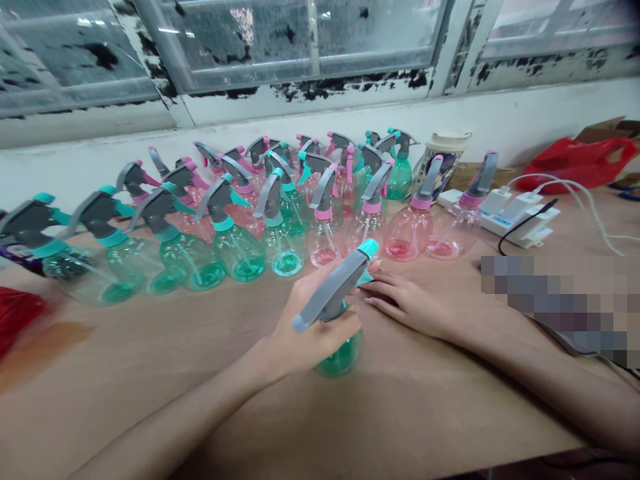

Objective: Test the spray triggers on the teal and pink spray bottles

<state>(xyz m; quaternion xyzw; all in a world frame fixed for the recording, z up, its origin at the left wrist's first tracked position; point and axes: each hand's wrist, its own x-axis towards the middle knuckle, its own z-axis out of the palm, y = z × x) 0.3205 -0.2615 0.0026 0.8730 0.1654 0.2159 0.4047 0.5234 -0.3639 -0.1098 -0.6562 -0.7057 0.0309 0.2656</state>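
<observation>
My left hand (310, 320) is wrapped round the neck of a green spray bottle (343, 353) with a grey trigger head and a turquoise nozzle. That bottle is upright over the front of the table. Just right of it, my right hand (405, 300) lies low over the tabletop, fingers stretched toward the bottle's turquoise trigger; whether they touch it I cannot tell. Behind my hands stand several green spray bottles (245, 257) with turquoise collars and several pink spray bottles (407, 230) with pink collars, in rows along the wall.
A white power strip (517, 217) with plugs and cables sits at the right. Near it are a printed cup (443, 160), a red plastic bag (575, 163) and a pixelated flat object (555, 307). Another red thing (17, 317) lies at the left edge. Windows rise behind the wooden table (200, 360).
</observation>
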